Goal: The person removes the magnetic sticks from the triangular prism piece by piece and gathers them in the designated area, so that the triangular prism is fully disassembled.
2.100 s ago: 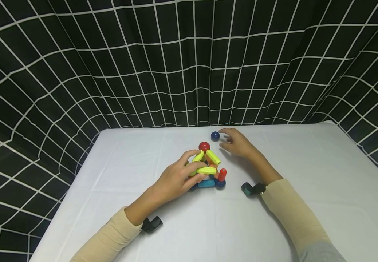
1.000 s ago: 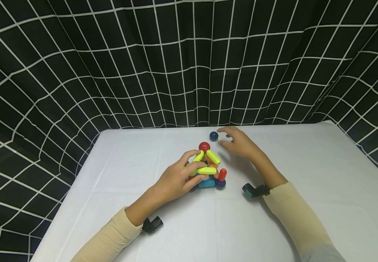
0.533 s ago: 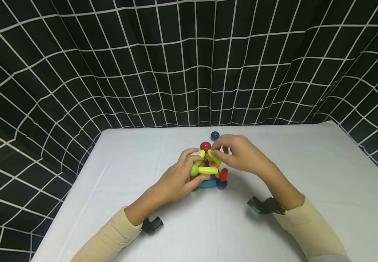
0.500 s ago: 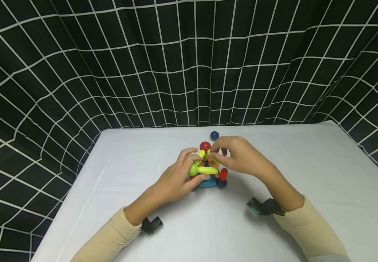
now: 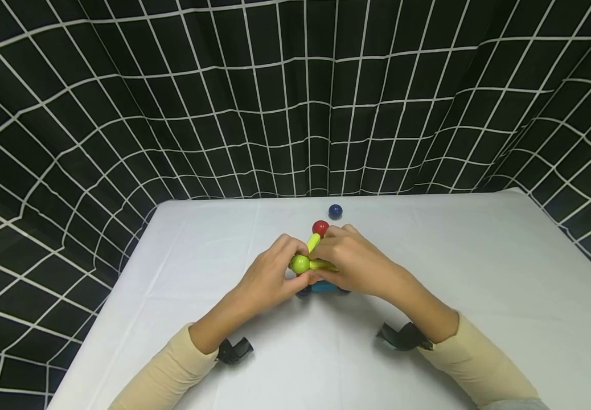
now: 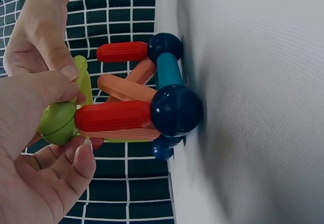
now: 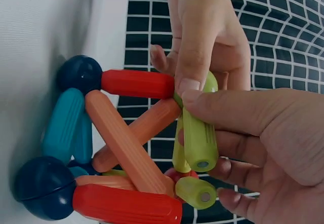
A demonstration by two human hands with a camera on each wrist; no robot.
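A construction of magnetic sticks and balls stands on the white table, with navy balls [image 6: 176, 110] and teal sticks [image 7: 64, 125] at its base. Red sticks [image 6: 114, 117] and orange sticks [image 7: 129, 138] rise from it. My left hand [image 5: 267, 276] holds the green ball [image 5: 300, 263] on top of a red stick. My right hand [image 5: 357, 262] pinches a yellow-green stick [image 7: 200, 138] that meets this ball; its magnet end faces free. Another yellow-green stick [image 7: 196, 192] also has a bare end. A red ball [image 5: 320, 228] sits at the far top corner.
One loose navy ball [image 5: 335, 212] lies behind the construction near the table's [image 5: 454, 228] back edge. A black curtain [image 5: 295, 102] with a white grid surrounds the back and sides. Wrist cameras [image 5: 403, 337] hang below both wrists.
My right hand has left the loose navy ball, touched the far-right yellow-green stick, then come nearer to the front one. My left fingers have drawn in round the green ball.
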